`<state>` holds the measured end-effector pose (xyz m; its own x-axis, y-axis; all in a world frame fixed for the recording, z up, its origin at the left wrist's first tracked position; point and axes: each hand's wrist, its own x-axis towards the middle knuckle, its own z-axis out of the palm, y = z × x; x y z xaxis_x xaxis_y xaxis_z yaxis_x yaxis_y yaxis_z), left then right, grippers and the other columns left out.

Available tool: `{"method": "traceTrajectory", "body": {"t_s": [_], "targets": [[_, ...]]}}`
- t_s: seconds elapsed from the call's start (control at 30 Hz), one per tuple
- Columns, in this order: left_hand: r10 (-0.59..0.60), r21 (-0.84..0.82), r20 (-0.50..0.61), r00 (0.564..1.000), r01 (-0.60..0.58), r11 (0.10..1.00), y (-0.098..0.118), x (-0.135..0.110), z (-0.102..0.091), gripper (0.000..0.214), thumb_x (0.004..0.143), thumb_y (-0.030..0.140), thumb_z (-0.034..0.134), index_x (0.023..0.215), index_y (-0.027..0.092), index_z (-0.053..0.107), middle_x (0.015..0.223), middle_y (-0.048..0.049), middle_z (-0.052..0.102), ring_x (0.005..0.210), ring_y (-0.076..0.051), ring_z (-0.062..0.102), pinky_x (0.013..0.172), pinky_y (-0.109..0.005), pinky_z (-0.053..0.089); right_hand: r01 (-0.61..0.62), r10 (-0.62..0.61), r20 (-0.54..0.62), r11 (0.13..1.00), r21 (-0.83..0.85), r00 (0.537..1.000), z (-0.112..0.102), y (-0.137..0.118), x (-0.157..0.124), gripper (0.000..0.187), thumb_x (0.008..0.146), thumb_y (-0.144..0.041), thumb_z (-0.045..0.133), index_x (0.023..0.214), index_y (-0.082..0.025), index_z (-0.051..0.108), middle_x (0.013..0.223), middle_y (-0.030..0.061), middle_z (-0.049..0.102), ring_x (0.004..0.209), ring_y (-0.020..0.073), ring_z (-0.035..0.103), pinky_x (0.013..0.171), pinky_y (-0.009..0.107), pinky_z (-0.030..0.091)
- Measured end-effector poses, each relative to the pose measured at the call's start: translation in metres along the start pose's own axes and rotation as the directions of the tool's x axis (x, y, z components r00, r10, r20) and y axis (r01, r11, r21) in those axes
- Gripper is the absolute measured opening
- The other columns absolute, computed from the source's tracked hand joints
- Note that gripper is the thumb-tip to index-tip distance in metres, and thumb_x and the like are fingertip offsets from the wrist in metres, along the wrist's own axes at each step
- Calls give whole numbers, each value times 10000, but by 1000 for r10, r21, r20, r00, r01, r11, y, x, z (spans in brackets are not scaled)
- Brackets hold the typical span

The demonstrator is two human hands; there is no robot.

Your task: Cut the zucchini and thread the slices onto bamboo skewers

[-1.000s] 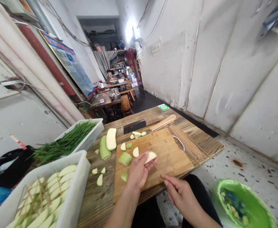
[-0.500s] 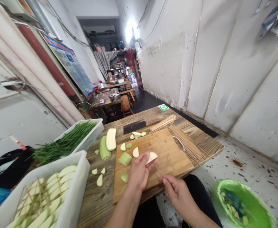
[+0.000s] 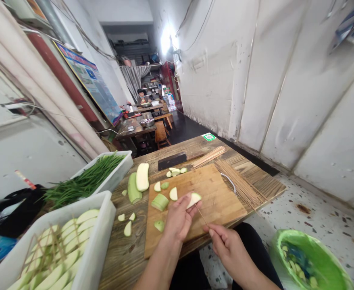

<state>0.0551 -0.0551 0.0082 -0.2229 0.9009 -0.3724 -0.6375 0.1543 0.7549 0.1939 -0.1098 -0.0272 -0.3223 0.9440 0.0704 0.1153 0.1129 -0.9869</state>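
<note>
Above the wooden cutting board [image 3: 216,193], my left hand [image 3: 179,215] pinches a pale half-round zucchini slice [image 3: 194,199]. My right hand [image 3: 225,240] grips a thin wooden skewer [image 3: 202,215] near its lower end, and the skewer's other end meets the slice's lower edge. How deep it goes in is hidden. On the board lie a block of cut zucchini slices [image 3: 159,202], a half-round piece [image 3: 173,193] and a few small end pieces. Left of the board rest two larger zucchini halves, one green-skinned [image 3: 134,188] and one showing pale flesh [image 3: 142,177].
Loose skewers [image 3: 240,181] lie right of the board, a cleaver [image 3: 172,161] behind it. At left stand a white tub [image 3: 104,217] of skewered slices and a tub of green chives [image 3: 86,177]. A green bin [image 3: 325,253] sits on the floor. A person [image 3: 142,97] sits far back.
The view has shifted very slightly. Both hands keep the same hold on the slice and the skewer, with no clear movement between them.
</note>
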Motion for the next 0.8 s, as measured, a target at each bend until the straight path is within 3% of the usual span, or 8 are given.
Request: {"method": "traceTrajectory", "body": {"t_s": [0.3, 0.8], "targets": [[44, 21, 9, 999, -44, 999, -6, -4, 2, 103, 800, 90, 550, 806, 101, 652, 826, -85, 681, 716, -134, 653, 736, -291, 552, -41, 42, -4, 999, 25, 999, 0, 5, -1, 359, 912, -411, 387, 903, -144, 627, 491, -78, 289, 438, 97, 278, 409, 208, 226], [-26, -3, -19, 999, 26, 1000, -8, -10, 3, 116, 807, 51, 527, 786, 73, 638, 850, -115, 682, 724, -147, 657, 746, -329, 568, -15, 15, -50, 1000, -8, 999, 3, 4, 1, 351, 910, -412, 391, 841, -137, 598, 523, -69, 304, 472, 108, 313, 434, 211, 262]]}}
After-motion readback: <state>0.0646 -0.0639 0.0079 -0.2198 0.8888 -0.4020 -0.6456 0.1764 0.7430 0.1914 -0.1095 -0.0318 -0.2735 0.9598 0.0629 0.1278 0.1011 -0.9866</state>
